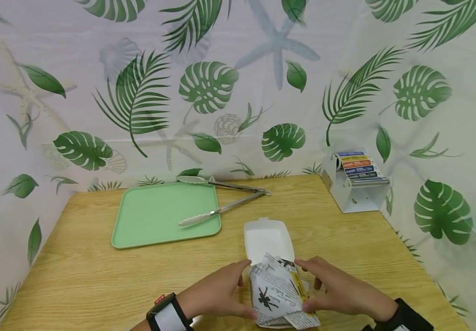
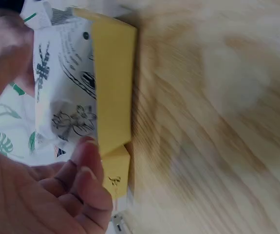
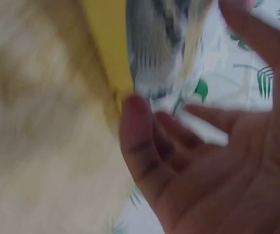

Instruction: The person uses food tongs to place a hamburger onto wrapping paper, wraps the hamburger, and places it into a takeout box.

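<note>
A bundle wrapped in printed white paper (image 1: 275,294) sits in the base of a clamshell food box. The box's lid (image 1: 268,239), white inside, stands folded back behind it. The box's outer wall (image 2: 114,83) shows yellow in the left wrist view. My left hand (image 1: 217,289) is at the left of the box, its fingers loosely bent by the box's edge. On the opposite side is my right hand (image 1: 337,287), its thumb near the paper's edge and its index finger by the lid's corner. What the bundle holds is hidden by the paper.
Toward the back left lies a green tray (image 1: 151,216), with metal tongs (image 1: 238,202) resting spread across its right edge. A white dispenser (image 1: 355,184) with a roll of coloured labels stands at the back right. A leaf-print cloth (image 1: 238,92) hangs behind the wooden table (image 1: 97,285).
</note>
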Demonstrator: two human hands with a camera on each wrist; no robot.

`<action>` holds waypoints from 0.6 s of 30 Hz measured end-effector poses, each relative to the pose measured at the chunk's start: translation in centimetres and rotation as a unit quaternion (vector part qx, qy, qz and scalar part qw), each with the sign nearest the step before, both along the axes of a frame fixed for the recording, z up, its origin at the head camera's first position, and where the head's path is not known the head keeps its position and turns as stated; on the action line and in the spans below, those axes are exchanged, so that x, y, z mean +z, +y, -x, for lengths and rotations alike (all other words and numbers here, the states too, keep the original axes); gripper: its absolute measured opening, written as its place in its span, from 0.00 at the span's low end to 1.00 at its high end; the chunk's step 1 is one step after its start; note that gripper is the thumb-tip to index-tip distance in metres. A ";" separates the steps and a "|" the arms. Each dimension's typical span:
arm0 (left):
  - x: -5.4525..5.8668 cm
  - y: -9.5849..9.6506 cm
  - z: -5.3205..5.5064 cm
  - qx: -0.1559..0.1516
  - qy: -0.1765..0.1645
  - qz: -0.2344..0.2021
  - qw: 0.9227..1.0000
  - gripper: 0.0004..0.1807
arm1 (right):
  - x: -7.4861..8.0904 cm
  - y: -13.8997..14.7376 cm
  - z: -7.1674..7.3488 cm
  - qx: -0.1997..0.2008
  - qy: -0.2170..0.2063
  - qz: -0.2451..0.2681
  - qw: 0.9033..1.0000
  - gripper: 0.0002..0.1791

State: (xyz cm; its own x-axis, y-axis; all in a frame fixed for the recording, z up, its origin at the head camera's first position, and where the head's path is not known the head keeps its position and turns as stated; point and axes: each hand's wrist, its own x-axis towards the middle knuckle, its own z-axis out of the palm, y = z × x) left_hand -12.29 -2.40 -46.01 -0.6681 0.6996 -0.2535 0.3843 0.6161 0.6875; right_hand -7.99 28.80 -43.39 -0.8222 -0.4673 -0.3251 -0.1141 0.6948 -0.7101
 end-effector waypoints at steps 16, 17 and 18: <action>-1.4 1.3 -1.0 -0.044 0.223 0.093 0.969 0.56 | -1.6 0.8 0.4 0.090 0.048 -0.056 0.993 0.56; -1.4 1.4 -1.1 -0.042 0.229 0.096 0.968 0.56 | -1.7 0.7 0.3 0.092 0.068 -0.071 0.991 0.55; -1.4 1.6 -1.1 -0.040 0.234 0.097 0.966 0.55 | -1.9 0.6 0.3 0.093 0.085 -0.083 0.988 0.55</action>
